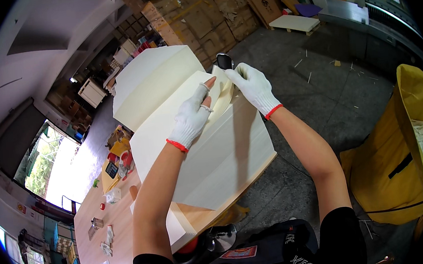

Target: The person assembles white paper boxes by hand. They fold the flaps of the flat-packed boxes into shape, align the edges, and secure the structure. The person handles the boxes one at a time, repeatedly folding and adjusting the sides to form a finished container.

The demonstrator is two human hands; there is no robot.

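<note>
- Two gloved hands met at the far end of a cream paper stack (213, 156) on the worktop (104, 225).
- Left hand (192, 117) lay flat, fingers open, pressing sheets.
- Right hand (253, 85) pinched the lifted sheet edge (222, 89), stack's long axis running away from the person.

Cream paper stack (208, 152) is sitting on a light wood tabletop (104, 225), both hands are wearing white gloves with red cuffs, and a yellow bag (398, 167) is showing at right.
</note>
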